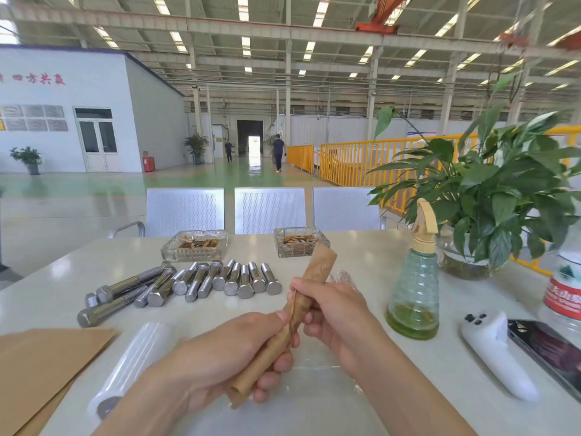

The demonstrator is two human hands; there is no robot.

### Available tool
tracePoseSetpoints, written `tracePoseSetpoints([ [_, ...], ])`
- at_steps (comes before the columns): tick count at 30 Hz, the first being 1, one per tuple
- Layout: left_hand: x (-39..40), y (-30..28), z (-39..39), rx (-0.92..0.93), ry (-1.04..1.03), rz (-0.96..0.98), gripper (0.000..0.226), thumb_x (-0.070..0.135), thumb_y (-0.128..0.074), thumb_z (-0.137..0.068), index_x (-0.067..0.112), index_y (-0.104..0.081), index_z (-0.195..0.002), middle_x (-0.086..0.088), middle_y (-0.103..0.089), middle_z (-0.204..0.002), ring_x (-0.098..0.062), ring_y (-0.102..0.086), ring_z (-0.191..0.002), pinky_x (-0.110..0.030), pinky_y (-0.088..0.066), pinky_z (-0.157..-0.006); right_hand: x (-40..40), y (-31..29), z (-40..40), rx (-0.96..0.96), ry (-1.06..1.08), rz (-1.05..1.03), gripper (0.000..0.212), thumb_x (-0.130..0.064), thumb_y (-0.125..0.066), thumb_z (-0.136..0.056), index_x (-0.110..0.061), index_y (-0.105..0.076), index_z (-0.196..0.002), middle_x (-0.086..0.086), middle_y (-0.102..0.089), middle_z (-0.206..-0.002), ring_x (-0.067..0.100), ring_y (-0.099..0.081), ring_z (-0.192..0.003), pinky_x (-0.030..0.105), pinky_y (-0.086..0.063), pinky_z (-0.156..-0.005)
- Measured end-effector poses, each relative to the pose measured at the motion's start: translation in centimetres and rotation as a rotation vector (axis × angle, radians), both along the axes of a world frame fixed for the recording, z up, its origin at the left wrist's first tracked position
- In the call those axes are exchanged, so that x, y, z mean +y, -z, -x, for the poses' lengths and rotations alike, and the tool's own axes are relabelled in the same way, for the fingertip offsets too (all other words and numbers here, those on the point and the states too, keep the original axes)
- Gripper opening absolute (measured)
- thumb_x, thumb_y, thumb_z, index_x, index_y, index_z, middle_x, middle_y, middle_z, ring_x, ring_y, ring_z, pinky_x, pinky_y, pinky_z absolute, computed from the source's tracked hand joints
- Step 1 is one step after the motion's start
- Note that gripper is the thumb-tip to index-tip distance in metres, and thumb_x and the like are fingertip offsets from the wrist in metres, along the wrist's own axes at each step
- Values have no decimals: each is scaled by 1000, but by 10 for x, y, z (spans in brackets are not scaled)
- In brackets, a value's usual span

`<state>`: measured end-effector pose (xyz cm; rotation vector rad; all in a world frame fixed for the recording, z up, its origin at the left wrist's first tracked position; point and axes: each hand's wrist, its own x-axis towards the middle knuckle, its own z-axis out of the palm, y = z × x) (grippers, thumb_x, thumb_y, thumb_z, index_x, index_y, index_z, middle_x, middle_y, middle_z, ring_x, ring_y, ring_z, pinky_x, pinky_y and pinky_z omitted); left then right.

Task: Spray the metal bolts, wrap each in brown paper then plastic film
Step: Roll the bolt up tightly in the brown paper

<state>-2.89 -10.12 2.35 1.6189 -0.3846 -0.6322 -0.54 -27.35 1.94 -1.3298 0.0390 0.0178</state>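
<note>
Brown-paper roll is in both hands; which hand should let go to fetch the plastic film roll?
Probably left. The clear plastic film roll lies on the table just beside the left hand, while the right hand grips the middle of the brown paper-wrapped bolt and could keep it.

The scene is brightly and evenly lit by daylight from rows of skylight strips [242,7] across the roof. Glare is seen at the far doorway [254,143] and mirrored on the glossy floor [256,171]. Only soft shadows are cast on the table [361,247]. Strong wide-angle bending and slight blur are seen towards the frame edges, especially the upper right.
</note>
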Motion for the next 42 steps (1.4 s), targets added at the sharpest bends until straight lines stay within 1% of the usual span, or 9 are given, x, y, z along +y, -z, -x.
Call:
tracePoseSetpoints([
  [6, -8, 6, -1, -97, -46, -43, 44, 51, -42, -105, 10, -59, -97, -10, -61, -73, -22, -56, -53, -28, -50, -49, 8, 4, -5, 84, 162, 48, 16, -12, -71, -87, -7, -70, -71, 10, -60, -68, 9, -39, -40, 20, -30, -37],
  [10, -7, 3, -1, 74, -26, 110, 41, 48, -56, -96, 9, -66, -87, -25, -66, -82, -31, -65, -62, -35, -56, -55, 8, 0, -4, 84, 30, -91, 11, -15, -70, -89, -7, -73, -81, 7, -66, -76, 10, -37, -48, 20, -32, -40],
  [14, -5, 3, 1, 122, -21, 161, 34, 41, -56, -101, 10, -65, -92, -12, -55, -69, -23, -53, -52, -30, -50, -50, 5, -4, -2, 58, -118, -100, 22, -28, -65, -96, -7, -72, -93, 5, -75, -84, 13, -41, -51, 20, -31, -36],
  [17, -10, 2, 3, 95, -46, 100, 28, 35, -50, -104, 11, -54, -90, -5, -38, -63, -18, -37, -48, -26, -40, -45, 7, -6, -3, 94, 17, 73, 30, -39, -64, -95, -14, -77, -85, 3, -80, -86, 8, -39, -45, 18, -30, -37],
  [21, -12, 1, 3, 61, -73, 64, 26, 32, -45, -106, 12, -49, -90, -3, -38, -60, -16, -33, -47, -23, -36, -44, 12, -10, -10, 62, 151, 166, 33, -32, -61, -90, -16, -77, -67, 5, -80, -83, 11, -32, -41, 20, -28, -43],
  [26, -6, 0, 0, 93, -70, 93, 28, 37, -51, -101, 17, -54, -82, -2, -34, -59, -16, -27, -45, -20, -30, -42, 19, -17, -15, 63, 163, 9, 22, -26, -60, -91, -10, -75, -95, 1, -79, -78, 9, -27, -34, 20, -25, -42],
  [34, -1, -3, -3, 81, -76, 39, 32, 38, -49, -99, 21, -57, -73, -3, -28, -61, -16, -21, -46, -19, -25, -43, 12, 1, -22, -207, 269, 349, 34, -41, -51, -100, -20, -74, -86, 4, -76, -70, 9, -52, -41, 27, -39, -56],
  [38, 2, -6, -2, 96, -85, 50, 28, 38, -48, -99, 18, -54, -80, -1, -32, -59, -14, -24, -43, -19, -25, -41, 11, 4, -19, -343, 86, 343, 26, -35, -54, -101, -17, -69, -91, 10, -75, -70, 19, -51, -40, 25, -40, -45],
  [42, 8, -8, -2, 120, -80, 37, 28, 41, -50, -97, 19, -55, -82, 1, -30, -60, -14, -22, -44, -21, -24, -40, 8, 8, -14, -427, 3, 358, 20, -42, -53, -102, -38, -72, -106, 12, -76, -80, 20, -55, -42, 25, -43, -43],
])
